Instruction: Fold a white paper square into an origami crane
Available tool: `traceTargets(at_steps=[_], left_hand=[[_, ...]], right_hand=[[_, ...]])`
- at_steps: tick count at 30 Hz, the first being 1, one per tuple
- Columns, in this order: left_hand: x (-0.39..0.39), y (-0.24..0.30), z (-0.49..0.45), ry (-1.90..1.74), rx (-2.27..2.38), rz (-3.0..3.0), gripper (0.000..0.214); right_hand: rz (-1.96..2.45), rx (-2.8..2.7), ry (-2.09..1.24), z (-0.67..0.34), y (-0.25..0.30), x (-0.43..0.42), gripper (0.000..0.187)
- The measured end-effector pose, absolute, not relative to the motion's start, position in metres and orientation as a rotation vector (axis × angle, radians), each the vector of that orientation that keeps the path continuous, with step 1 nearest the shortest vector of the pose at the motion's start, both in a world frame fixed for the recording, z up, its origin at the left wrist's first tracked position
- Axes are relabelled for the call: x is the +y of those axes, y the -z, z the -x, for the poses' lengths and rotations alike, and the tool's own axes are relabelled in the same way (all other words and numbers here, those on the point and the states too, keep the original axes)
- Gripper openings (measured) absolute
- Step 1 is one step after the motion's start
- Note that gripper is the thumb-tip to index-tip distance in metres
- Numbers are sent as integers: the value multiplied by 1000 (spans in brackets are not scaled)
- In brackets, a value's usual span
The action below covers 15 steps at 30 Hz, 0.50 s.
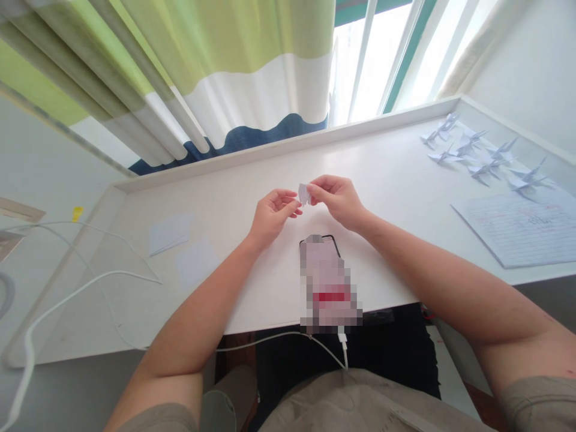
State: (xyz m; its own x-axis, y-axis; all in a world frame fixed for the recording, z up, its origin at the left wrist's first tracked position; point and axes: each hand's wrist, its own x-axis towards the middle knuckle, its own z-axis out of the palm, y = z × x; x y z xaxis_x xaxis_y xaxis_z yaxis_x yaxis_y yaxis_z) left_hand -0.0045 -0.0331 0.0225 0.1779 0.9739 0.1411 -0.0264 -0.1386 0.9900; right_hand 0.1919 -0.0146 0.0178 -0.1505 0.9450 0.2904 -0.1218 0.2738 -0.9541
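Both my hands are raised a little above the white desk (387, 174), pinching one small folded piece of white paper (304, 193) between them. My left hand (271, 213) holds its lower left side with curled fingers. My right hand (338, 199) grips its right side between thumb and fingertips. A phone (330, 282) lies flat on the desk just below my hands, near the front edge.
Several folded paper cranes (483, 157) sit at the far right, above a lined sheet (522, 228). Two white paper squares (170, 235) lie at the left. A white cable (67, 294) loops over the left end. A striped curtain (202, 78) hangs behind.
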Motion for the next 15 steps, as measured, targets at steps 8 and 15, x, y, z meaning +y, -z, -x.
traceTargets(at_steps=[8, 15], left_hand=[[-33, -20, 5, -1193, 940, -1382, 42], [-34, -18, 3, -1227, 953, -1456, 34]], right_hand=[[820, -1350, -1264, -193, -19, -15, 39], [812, -1461, -1185, -190, -19, -19, 45]])
